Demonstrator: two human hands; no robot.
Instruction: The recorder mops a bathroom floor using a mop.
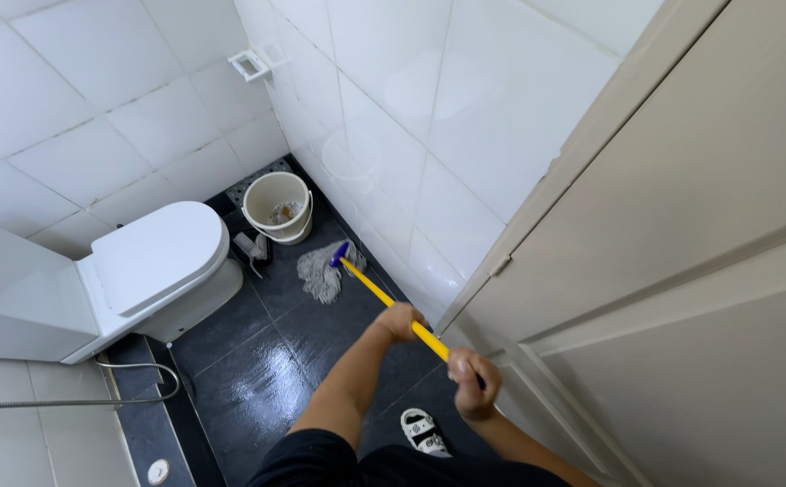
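**Both hands on the mop in the toilet room**

Your left hand (400, 320) is wrapped around the yellow mop handle (382, 298) partway down its length, and your right hand (474, 379) is clenched around the same handle at its upper end, close to your body. The handle slopes away from you across the dark tiled floor (249, 361), which looks wet and glossy. At its far end a purple socket joins the grey string mop head (324, 269), which lies spread on the floor near the far wall, just in front of the white bucket (278, 207) standing in the far corner. The bucket holds something murky; you cannot tell what. The white toilet (154, 261), lid down, stands along the left edge of the floor, with a metal hose (141, 383) looping beside its base. A white sandal (424, 431) shows on the floor beneath your arms, near the pale door (681, 298) that fills the right side
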